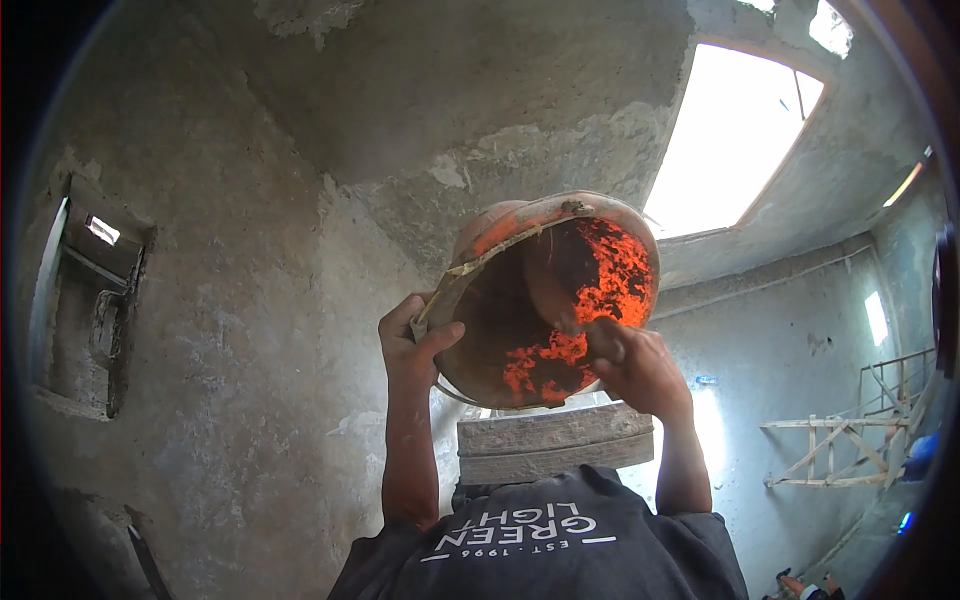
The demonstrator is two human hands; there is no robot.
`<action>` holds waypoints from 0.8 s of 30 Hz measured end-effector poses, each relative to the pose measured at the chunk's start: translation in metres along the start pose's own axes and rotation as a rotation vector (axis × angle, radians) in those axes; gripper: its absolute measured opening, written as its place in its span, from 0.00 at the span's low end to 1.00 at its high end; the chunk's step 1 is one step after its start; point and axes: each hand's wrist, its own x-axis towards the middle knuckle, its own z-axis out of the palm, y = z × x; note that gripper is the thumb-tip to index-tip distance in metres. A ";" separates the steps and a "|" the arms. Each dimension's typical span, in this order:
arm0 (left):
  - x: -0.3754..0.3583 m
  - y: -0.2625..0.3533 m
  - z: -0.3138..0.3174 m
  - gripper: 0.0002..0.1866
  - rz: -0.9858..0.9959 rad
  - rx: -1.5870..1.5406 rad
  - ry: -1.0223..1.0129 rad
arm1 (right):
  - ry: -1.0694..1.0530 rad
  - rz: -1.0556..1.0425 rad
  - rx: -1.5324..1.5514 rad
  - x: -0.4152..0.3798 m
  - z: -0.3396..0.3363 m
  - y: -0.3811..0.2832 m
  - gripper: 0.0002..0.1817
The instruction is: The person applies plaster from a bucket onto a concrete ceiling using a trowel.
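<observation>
A bucket (480, 350), crusted with grey mortar, is held up with its mouth tilted toward me. Bright orange (620, 270) shows on its inner right wall and lower part, while the rest of the inside is dark. My left hand (415, 335) grips the left rim, with the thumb over the inside edge and the fingers behind. My right hand (635, 365) is at the lower right of the mouth, closed around a brown trowel-like tool (548, 290) that reaches into the bucket. Shadow hides much of that tool.
Below the bucket, a wooden plank (555, 440) crosses in front of my dark shirt (550, 540). Rough plastered walls (250, 300) surround me, with a bright opening (735, 140) at upper right and a window recess (90, 300) at left. Wooden scaffolding (840, 450) stands at right.
</observation>
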 end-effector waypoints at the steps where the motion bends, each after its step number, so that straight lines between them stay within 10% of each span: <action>1: 0.001 0.001 0.001 0.18 0.013 -0.003 -0.008 | 0.086 0.016 -0.006 0.000 -0.001 -0.001 0.27; 24: -0.005 0.009 0.013 0.13 0.077 0.096 -0.067 | 0.015 -0.024 0.022 0.002 0.015 0.000 0.24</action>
